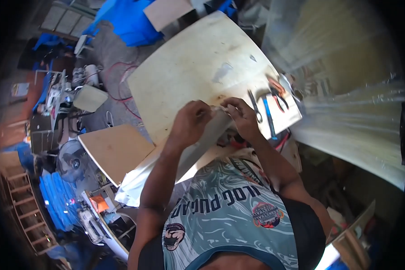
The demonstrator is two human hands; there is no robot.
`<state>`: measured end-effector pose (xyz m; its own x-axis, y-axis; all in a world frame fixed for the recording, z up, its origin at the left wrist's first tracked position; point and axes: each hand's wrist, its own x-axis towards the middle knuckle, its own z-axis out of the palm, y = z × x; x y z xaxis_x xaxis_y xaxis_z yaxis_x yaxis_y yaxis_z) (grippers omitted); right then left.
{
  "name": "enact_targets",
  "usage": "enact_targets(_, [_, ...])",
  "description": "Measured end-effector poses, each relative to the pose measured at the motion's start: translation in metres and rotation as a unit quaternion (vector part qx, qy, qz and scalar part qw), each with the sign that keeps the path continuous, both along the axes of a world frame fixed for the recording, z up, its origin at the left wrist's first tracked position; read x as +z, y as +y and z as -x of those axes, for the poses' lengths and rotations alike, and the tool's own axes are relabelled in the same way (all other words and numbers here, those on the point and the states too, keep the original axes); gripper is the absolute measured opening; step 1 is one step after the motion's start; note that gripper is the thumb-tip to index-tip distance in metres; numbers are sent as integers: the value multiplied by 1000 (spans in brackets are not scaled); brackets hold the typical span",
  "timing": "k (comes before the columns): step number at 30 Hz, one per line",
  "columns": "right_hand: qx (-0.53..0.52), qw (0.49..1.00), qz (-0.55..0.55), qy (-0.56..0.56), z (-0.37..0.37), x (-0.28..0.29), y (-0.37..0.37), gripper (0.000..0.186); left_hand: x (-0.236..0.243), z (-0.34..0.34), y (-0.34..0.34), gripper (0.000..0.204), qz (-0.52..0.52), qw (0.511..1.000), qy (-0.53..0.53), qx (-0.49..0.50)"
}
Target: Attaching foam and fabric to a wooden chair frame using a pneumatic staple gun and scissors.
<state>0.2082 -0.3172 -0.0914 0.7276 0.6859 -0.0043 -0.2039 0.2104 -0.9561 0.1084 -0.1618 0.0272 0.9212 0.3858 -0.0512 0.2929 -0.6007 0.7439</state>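
A long grey-white sheet [198, 150] lies slantwise along the near side of the pale worktable [180, 67], its lower left end crumpled. At the sheet's far end my two hands come close together. The fingers of my right hand [242, 118] are pinched on that end. My left hand [191, 123] is curled just beside it, fingertips turned toward the right hand. A small pale bit [218, 108] shows between the fingertips; its kind is too blurred to tell, and what the left fingers grip is hidden.
Right of my hands lie scissors [255, 107], a blue-handled tool [269, 118] and pliers [281, 100]. Clear plastic sheeting [342, 90] hangs at the right. A brown board [117, 150] juts out at the left, near a fan [74, 159]. A red hose [121, 99] crosses the floor.
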Motion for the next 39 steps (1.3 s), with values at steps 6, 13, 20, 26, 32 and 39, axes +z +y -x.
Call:
enact_targets(6, [27,999,20,-3,7,-3,-16,27,5,-5,-11,17,47,998,23,47])
enact_targets(13, [-50,968,17,-245,16,8,0,23,3,-3,-15,24,54,996,7,65])
enact_targets(20, [-58,976,-4,-211,14,13,15,8,-2,-5,5,17,50,997,-40,45])
enact_targets(26, [-50,973,-18,-226,7,1,15,7,11,21,5,20,-345,912,-214,60])
enact_targets(32, [-55,974,-57,-212,9,12,19,10,-6,37,-25,42,-377,918,-123,-11])
enact_targets(39, [-44,968,-51,-242,8,5,19,11,-19,26,-21,13,-283,952,-106,-58])
